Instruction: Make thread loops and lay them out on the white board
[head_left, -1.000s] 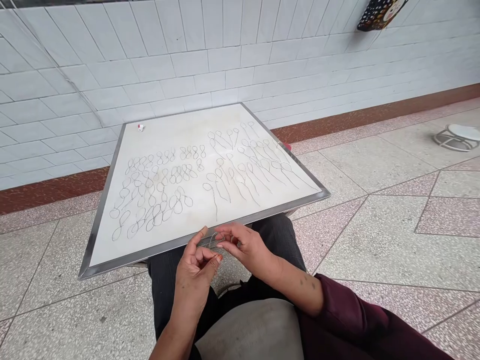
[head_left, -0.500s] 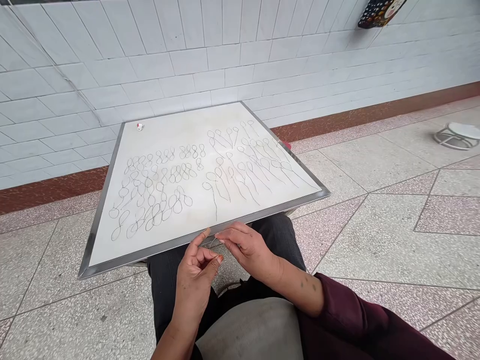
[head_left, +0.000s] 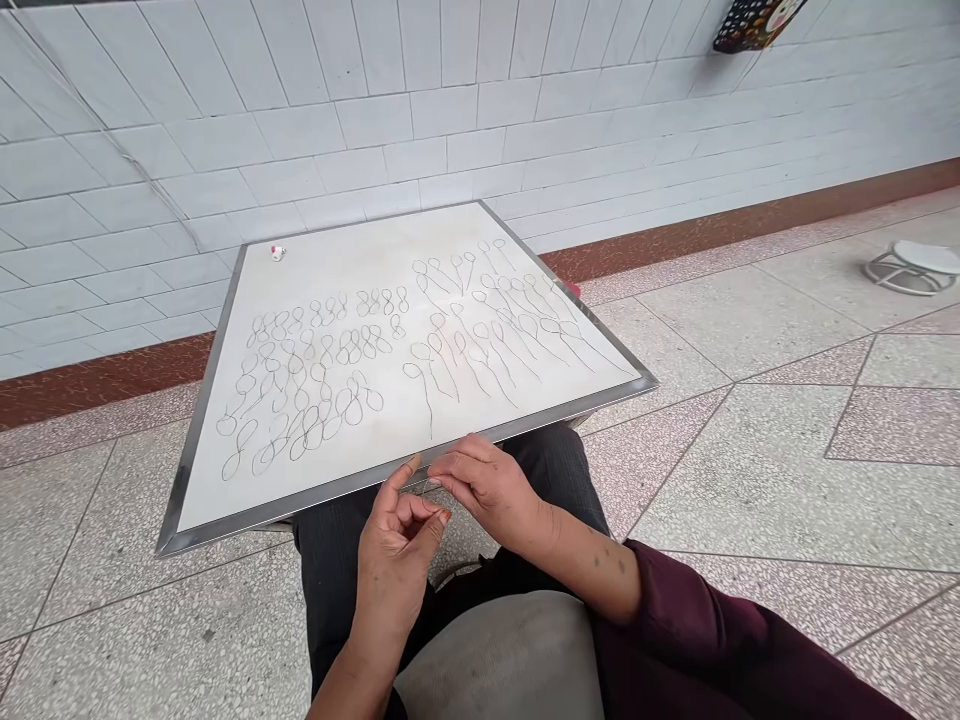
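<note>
Between my two hands, just off the near table edge, is a thin wire [head_left: 425, 488], only faintly visible. My left hand [head_left: 397, 565] pinches it between thumb and a bent finger, while its index finger points up toward the edge. With thumb and fingertips, my right hand [head_left: 496, 497] grips the upper part of the wire. On the white table [head_left: 345, 265] lie several wires bent into figure-eights [head_left: 250, 435] on the left. Several single-loop wires with long straight tails [head_left: 429, 400] lie on the right.
The table has a grey metal rim [head_left: 300, 505] and stands near a white tiled wall [head_left: 390, 125]. A small white-and-red object [head_left: 278, 253] sits at its far left corner. A white stool [head_left: 911, 265] stands on the floor to the right. My legs are under the near edge.
My hands stay close together with the wire between them. The loop that showed between them looks narrower now. The wires on the table have not moved.
</note>
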